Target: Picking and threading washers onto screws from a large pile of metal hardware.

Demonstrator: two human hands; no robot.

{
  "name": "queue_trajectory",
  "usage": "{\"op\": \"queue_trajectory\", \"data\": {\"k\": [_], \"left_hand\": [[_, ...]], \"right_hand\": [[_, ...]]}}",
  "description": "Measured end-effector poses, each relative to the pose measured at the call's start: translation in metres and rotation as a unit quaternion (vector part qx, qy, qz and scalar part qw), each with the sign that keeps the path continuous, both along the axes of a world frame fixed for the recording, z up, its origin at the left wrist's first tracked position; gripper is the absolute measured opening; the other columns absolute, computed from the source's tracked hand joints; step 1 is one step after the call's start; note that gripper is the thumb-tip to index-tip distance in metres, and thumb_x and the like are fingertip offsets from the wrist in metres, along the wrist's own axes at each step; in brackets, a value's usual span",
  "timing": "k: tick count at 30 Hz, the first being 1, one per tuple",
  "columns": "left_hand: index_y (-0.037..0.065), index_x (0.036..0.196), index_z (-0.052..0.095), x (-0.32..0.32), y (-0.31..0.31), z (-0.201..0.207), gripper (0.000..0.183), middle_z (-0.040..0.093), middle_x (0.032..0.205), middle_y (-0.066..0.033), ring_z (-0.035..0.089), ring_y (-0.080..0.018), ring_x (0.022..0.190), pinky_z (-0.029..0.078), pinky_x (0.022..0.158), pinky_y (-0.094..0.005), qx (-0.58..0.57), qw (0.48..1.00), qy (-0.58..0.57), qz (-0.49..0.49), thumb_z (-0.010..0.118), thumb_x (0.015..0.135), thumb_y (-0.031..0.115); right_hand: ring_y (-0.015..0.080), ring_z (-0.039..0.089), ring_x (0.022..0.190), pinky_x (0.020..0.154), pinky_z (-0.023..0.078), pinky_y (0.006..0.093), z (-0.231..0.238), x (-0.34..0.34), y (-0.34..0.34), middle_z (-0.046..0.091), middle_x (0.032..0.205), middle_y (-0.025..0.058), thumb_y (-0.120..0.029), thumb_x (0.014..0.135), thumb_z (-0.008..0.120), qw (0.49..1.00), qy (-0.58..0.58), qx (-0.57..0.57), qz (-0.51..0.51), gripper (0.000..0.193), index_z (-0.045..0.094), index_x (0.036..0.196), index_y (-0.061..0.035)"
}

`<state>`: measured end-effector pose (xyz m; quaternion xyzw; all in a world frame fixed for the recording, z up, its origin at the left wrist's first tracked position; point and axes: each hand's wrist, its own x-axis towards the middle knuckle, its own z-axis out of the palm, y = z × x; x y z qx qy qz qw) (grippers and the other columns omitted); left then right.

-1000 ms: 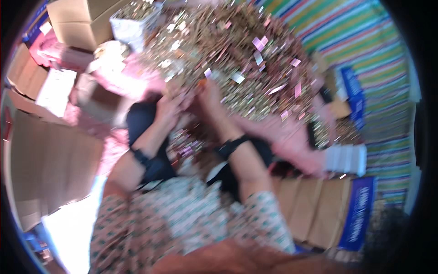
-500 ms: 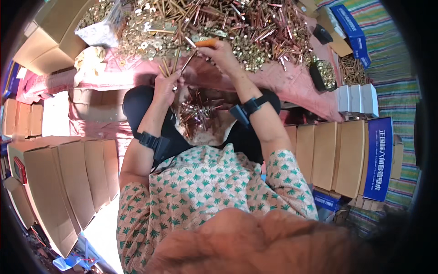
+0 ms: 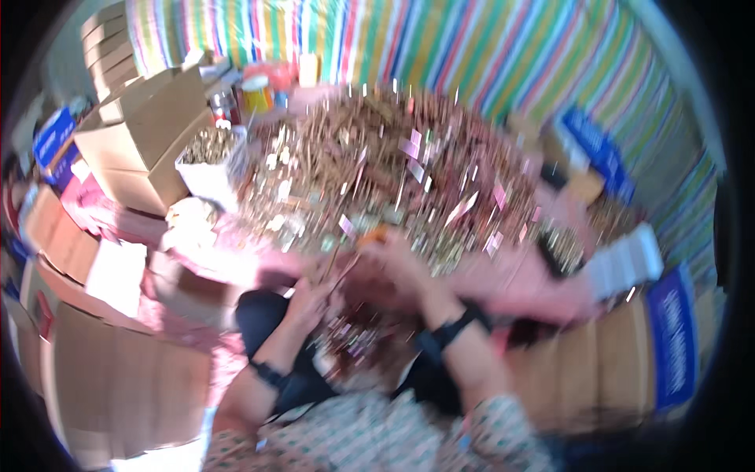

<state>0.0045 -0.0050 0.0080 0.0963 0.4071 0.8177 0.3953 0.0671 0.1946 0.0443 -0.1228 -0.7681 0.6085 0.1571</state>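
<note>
My left hand (image 3: 308,303) is closed round several thin metal rods (image 3: 340,266), bolt-like, which stick up and out past the fingers. Just to the right and a little farther off is my right hand (image 3: 403,266), its fingers bent together by an orange piece (image 3: 377,234). Blur hides whether the orange piece is worn or held, and what else is in these fingers. Below both hands, a heap of shiny metal rods (image 3: 354,340) lies in my lap between dark trouser legs. Dark bands circle both forearms.
Ahead, a large pile of metal rods and washers (image 3: 393,157) covers a pink cloth (image 3: 503,279). A white tub of metal parts (image 3: 211,173) and an open cardboard box (image 3: 149,126) stand left. More cartons (image 3: 126,385) flank me; white boxes (image 3: 629,263) sit right.
The view has tilted up, showing the striped sheet behind the pile, and everything sits lower and blurred. My hands keep nearly the same pose, with rods still in the left.
</note>
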Motion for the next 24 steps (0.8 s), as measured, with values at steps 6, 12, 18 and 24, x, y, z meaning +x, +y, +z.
{"op": "queue_trajectory", "data": {"k": [6,12,18,24], "left_hand": [[-0.001,0.108,0.057,-0.018,0.004,-0.022,0.021,0.065,0.084,-0.0086,0.057,-0.0134,0.060,0.046,0.051,-0.0260,-0.076,0.997,-0.016,-0.022,0.061,0.088,0.005],[0.003,0.118,0.053,-0.016,0.000,-0.022,0.031,0.065,0.090,-0.0076,0.056,-0.0102,0.055,0.045,0.045,-0.0232,-0.116,0.993,0.021,-0.012,0.059,0.088,0.002],[0.000,0.104,0.061,-0.019,0.004,-0.021,0.016,0.063,0.073,-0.0053,0.054,-0.0097,0.052,0.044,0.047,-0.0226,-0.111,0.993,-0.003,-0.034,0.060,0.088,0.003],[-0.003,0.103,0.059,-0.022,-0.002,-0.019,0.017,0.062,0.077,-0.0064,0.056,-0.0115,0.056,0.045,0.049,-0.0234,-0.094,0.994,0.047,-0.002,0.060,0.088,0.003]], "right_hand": [[0.0067,0.058,0.080,0.073,0.048,0.0211,0.015,-0.009,0.013,0.065,0.089,-0.0017,-0.008,0.084,0.068,0.991,0.000,-0.107,0.083,0.017,0.068,0.099,-0.0028],[0.0047,0.058,0.078,0.070,0.048,0.0200,0.000,-0.001,0.010,0.064,0.089,-0.0031,-0.004,0.083,0.068,0.997,0.006,-0.049,0.055,0.014,0.069,0.097,-0.0046],[0.0083,0.058,0.089,0.080,0.047,0.0229,0.011,-0.006,0.017,0.063,0.093,0.0003,-0.003,0.083,0.067,0.994,0.021,-0.057,0.093,0.012,0.069,0.095,-0.0023],[0.0051,0.057,0.080,0.070,0.045,0.0205,0.022,-0.011,0.010,0.065,0.090,-0.0007,-0.010,0.082,0.071,0.994,0.005,-0.044,0.103,0.017,0.069,0.099,-0.0040]]}}
